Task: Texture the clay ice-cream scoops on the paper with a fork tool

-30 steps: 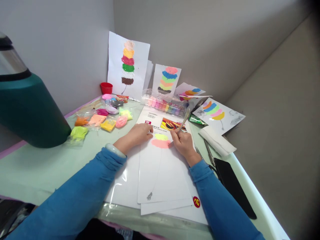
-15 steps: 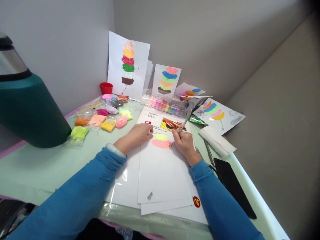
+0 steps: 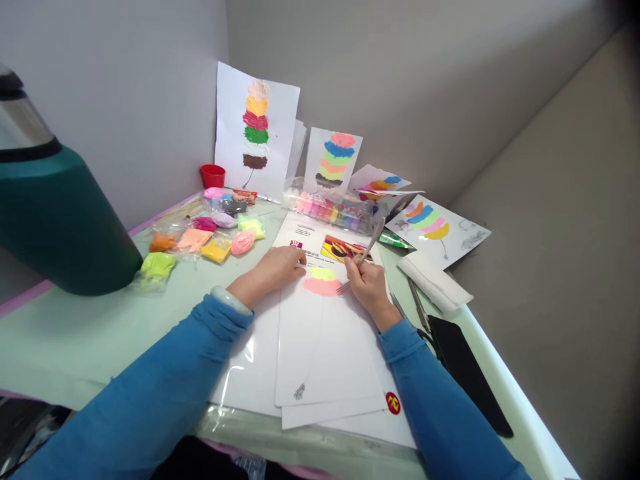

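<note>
My right hand (image 3: 370, 288) is closed around a metal fork (image 3: 371, 245), its handle slanting up and to the right. The fork's tines touch the right edge of a flat pink clay patch (image 3: 320, 287) on a white sheet of paper (image 3: 325, 353). Just above the pink lies a smaller yellow clay patch (image 3: 323, 273). My left hand (image 3: 277, 268) rests on the upper left of the sheet, thumb and fingers apart, holding nothing. A thin pencil line runs down from the pink patch to a small grey scribble near the sheet's bottom.
Bagged coloured clay (image 3: 217, 250) lies at left, near a large green bottle (image 3: 70, 220) and a red cup (image 3: 213, 176). Behind stand a clear box of clay (image 3: 330, 208) and finished clay pictures (image 3: 280, 133). At right are folded white tissue (image 3: 435, 280) and a black phone-like slab (image 3: 470, 373).
The fork's tines have shifted very slightly left and up at the pink patch's edge. My left hand stays in place.
</note>
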`<action>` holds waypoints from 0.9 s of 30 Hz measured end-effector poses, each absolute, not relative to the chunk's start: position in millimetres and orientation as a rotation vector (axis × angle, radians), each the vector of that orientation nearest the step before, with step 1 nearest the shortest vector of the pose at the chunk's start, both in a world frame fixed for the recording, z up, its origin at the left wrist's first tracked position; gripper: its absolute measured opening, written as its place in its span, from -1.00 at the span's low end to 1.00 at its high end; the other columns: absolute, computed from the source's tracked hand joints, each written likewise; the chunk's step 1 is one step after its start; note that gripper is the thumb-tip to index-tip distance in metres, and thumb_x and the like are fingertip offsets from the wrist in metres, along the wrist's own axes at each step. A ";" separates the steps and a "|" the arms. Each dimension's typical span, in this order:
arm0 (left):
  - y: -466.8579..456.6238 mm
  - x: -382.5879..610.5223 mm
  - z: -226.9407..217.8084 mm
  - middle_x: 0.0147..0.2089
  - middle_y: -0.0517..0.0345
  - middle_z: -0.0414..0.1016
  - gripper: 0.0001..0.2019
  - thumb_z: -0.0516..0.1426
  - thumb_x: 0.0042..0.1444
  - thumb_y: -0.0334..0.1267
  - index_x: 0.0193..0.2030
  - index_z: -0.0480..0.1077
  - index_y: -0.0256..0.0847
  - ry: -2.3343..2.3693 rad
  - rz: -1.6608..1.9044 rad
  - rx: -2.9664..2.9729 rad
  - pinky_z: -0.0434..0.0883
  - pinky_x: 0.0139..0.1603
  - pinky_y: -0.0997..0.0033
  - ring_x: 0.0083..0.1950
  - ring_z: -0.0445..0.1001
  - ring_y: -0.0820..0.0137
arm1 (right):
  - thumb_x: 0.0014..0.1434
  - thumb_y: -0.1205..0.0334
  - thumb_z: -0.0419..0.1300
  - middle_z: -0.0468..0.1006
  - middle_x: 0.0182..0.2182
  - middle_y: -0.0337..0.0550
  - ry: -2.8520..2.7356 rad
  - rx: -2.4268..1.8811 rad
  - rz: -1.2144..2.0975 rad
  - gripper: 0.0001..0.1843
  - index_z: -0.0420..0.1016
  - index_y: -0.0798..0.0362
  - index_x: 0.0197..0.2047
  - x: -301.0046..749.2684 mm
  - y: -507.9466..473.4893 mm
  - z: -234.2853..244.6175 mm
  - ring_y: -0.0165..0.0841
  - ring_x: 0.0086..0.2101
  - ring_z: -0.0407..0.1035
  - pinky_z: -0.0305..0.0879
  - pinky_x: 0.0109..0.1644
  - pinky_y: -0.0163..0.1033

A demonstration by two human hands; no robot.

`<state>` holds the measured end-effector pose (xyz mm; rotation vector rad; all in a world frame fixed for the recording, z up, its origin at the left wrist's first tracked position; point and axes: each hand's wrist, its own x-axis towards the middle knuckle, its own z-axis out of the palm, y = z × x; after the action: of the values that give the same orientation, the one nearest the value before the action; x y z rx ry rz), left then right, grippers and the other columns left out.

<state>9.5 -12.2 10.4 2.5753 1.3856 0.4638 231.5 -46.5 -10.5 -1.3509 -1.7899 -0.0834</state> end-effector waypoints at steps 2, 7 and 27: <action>-12.7 9.5 11.4 -0.19 0.06 0.53 -0.75 0.02 -0.02 -0.26 -0.21 0.44 -0.19 1.395 0.464 2.560 0.33 -0.20 0.34 -0.17 0.46 0.24 | 0.21 0.07 -0.01 0.19 -0.77 -0.29 -1.792 -1.353 -0.088 -0.50 0.07 0.03 -0.72 231.9 -46.0 -10.8 -0.50 -0.70 0.13 0.00 -0.55 -0.32; -13.9 9.7 14.2 -0.19 0.05 0.54 -0.73 0.03 -0.02 -0.27 -0.18 0.44 -0.19 1.419 0.444 2.531 0.32 -0.20 0.34 -0.18 0.46 0.24 | 0.21 0.07 -0.01 0.21 -0.77 -0.28 -1.795 -1.365 -0.112 -0.49 0.05 0.03 -0.72 232.3 -45.0 -11.3 -0.50 -0.70 0.13 -0.01 -0.55 -0.32; -12.7 7.9 13.7 -0.20 0.05 0.53 -0.75 0.03 0.00 -0.25 -0.19 0.44 -0.18 1.415 0.421 2.529 0.32 -0.22 0.35 -0.18 0.46 0.24 | 0.22 0.05 -0.02 0.21 -0.74 -0.29 -1.765 -1.329 -0.001 -0.53 0.13 0.04 -0.68 231.7 -47.0 -10.3 -0.49 -0.66 0.17 0.06 -0.52 -0.34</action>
<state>7.9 -12.7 13.7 2.5288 1.4155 0.4212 231.7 -47.0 -10.3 -1.3289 -1.7650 -0.0008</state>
